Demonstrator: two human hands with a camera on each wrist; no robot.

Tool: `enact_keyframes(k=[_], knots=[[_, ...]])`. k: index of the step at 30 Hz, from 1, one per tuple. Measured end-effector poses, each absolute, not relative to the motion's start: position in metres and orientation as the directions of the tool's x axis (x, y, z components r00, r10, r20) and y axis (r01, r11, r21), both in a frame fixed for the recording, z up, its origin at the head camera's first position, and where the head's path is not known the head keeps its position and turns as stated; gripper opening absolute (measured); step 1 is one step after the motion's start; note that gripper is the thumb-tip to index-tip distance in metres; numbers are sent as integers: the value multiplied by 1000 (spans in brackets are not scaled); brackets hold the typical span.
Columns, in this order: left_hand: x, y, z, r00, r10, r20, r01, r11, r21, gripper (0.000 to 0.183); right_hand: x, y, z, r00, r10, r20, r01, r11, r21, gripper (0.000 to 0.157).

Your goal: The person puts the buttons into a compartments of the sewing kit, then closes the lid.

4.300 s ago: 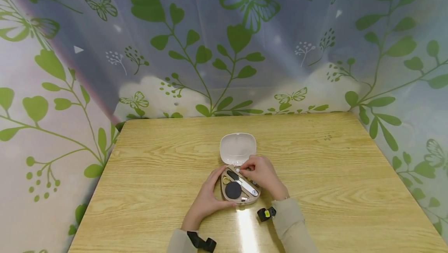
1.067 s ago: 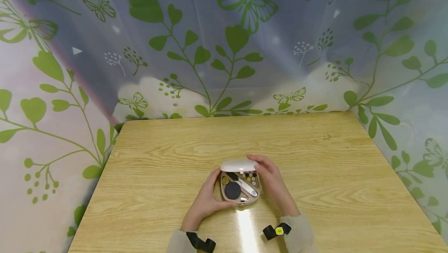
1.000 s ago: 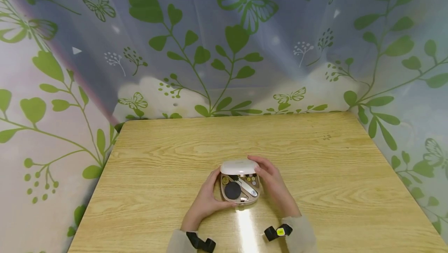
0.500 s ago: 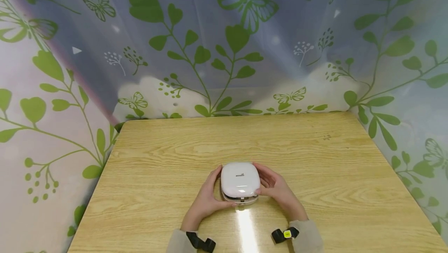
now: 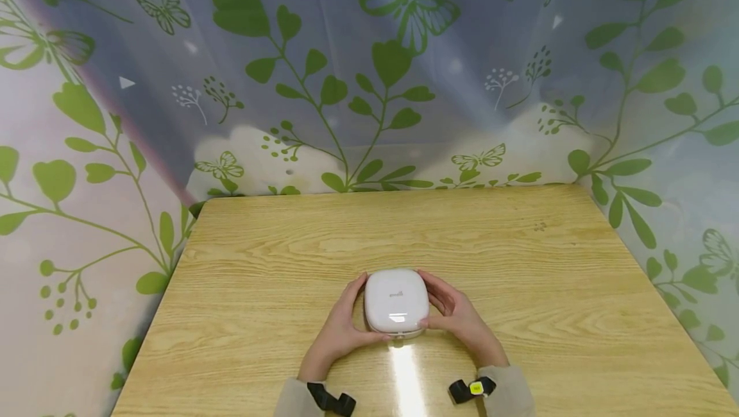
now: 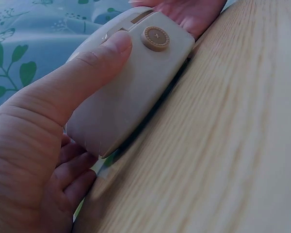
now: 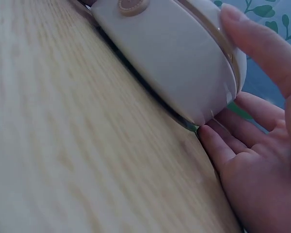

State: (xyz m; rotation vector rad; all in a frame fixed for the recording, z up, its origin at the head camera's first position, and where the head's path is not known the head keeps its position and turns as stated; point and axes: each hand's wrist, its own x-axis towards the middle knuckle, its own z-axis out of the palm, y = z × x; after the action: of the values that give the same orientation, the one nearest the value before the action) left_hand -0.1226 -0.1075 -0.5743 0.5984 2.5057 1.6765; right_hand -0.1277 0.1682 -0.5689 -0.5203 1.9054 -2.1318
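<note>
A white sewing box (image 5: 396,305) with rounded corners sits on the table, its lid down over the base and its contents hidden. My left hand (image 5: 342,326) grips its left side, thumb along the front and fingers behind. In the left wrist view that thumb presses beside a tan button-shaped knob (image 6: 155,39) on the front wall. My right hand (image 5: 462,319) holds the right side, thumb at the lid's front right corner and fingers around the back. A tan band (image 7: 211,30) shows between lid and base in the right wrist view.
The wood-grain table (image 5: 277,244) extends around the box on all sides. A curtain (image 5: 323,102) printed with green leaves and butterflies hangs behind it and at both sides. Black cameras are strapped at both wrists, below beige sleeves (image 5: 508,391).
The lid stood open, with black thread, buttons and a white tool showing inside. My right hand let go of the buttons and swung the lid forward and down. My left hand stayed put.
</note>
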Motion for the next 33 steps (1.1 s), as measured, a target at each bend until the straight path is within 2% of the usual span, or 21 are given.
enact_keyframes(k=[16, 27, 33], knots=[[-122, -108, -573, -921, 352, 164, 282, 318, 905, 119, -128, 168, -576, -884, -413, 220, -222, -44, -974, 87], [-123, -107, -574, -923, 351, 158, 277, 321, 905, 118, -127, 168, -577, -871, -430, 239, -242, -49, -969, 87], [-121, -105, -567, -922, 356, 155, 274, 315, 908, 116, -125, 166, -572, -866, -456, 205, -225, -10, -974, 101]])
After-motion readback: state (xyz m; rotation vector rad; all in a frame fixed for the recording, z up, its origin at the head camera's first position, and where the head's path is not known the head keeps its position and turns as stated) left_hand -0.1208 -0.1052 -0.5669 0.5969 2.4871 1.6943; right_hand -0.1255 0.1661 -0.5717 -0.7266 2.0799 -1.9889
